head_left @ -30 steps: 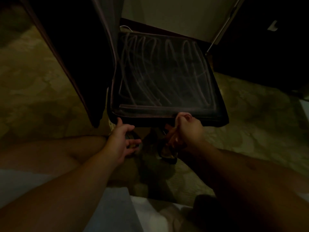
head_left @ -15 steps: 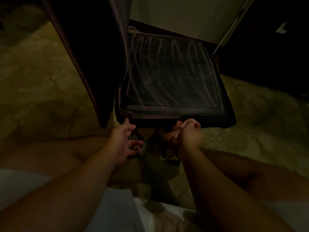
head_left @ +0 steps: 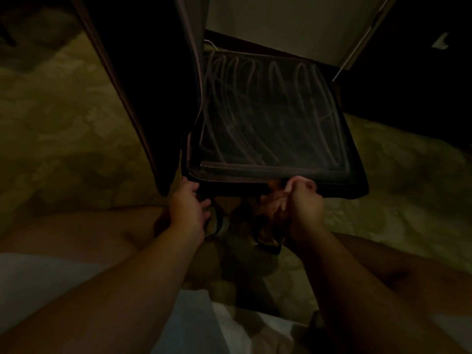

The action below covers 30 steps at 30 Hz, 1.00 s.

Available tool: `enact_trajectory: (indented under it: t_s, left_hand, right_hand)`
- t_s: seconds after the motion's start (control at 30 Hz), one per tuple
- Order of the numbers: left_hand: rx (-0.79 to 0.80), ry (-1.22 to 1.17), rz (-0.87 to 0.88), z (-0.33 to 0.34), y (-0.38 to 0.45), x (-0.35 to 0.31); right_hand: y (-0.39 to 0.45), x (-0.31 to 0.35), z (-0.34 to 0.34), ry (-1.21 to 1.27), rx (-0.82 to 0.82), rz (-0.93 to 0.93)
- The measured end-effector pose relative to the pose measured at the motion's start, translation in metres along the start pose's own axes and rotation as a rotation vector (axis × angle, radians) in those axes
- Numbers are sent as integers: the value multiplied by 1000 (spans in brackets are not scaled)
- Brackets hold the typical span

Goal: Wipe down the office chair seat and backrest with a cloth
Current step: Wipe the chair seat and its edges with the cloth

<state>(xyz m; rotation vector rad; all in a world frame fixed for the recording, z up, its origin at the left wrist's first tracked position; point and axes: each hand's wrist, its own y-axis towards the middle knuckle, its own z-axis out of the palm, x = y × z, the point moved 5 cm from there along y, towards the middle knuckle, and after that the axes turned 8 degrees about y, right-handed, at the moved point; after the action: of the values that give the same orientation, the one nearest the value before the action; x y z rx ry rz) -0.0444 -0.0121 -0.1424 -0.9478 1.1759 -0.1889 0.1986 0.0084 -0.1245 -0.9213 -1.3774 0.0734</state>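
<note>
R hand (head_left: 304, 210) w/ bunched cloth (head_left: 274, 208) has crept along seat (head_left: 268, 118) front edge; L hand (head_left: 187, 205), fingers curled, now steadies near corner. Seat top streaked; front edge being wiped, backrest (head_left: 143, 72) prob. next.

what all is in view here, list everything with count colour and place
chair seat: one, black with pale wipe streaks, centre
backrest: one, black, upright, left of the seat
cloth: one, reddish-brown, bunched below the seat's front edge
carpet: one, olive patterned, both sides
wall: one, pale, top centre
left hand: one, at the seat's front left corner; grip unclear
right hand: one, grips the cloth at the front edge
legs: two, bare, bottom
</note>
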Motion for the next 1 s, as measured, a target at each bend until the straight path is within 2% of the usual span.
enact_trajectory:
  t_s: [0.07,0.17,0.27,0.37,0.43,0.47,0.53,0.63,0.7,0.77,0.83,0.9,0.93,1.0]
  left_hand:
    - [32,-3,-22,-1,1,1]
    - [50,-15,-27,-3,2,0]
    - [72,-45,-61,-6,3,1]
    - [114,-53,-62,-6,-2,2]
    - [124,-51,-69,-3,-3,5]
    - [127,-51,-72,-3,-2,6]
    - [132,-64,-77,-2,-1,6]
    - [130,-80,-65,-2,-6,4]
    - [112,-67,-61,0,-8,6]
    - [102,-50,-65,2,-9,7]
    - [96,-63,-82,0,-9,8]
    - [124,-79,-98,-3,-12,8]
    - [143,-85,-101,-3,-15,8]
    - [158,-83,-105,0,-19,12]
  right_hand:
    - [-2,2,1,20,-13,-5]
    - [-9,-7,24,-127,136,2]
    - [22,-15,16,2,64,51]
    - [8,-1,16,18,-24,16]
    - [17,-5,25,-11,108,-4]
    - [11,-4,27,-43,123,36]
    - [6,7,20,7,59,127]
    - [6,24,2,-41,-70,52]
    - [0,17,11,-53,-15,53]
    - [-5,8,25,-165,104,38]
    - [3,7,21,-87,125,136]
    - [3,15,10,-40,78,109]
    - [1,16,6,-74,57,34]
    - [-9,9,15,-168,101,-51]
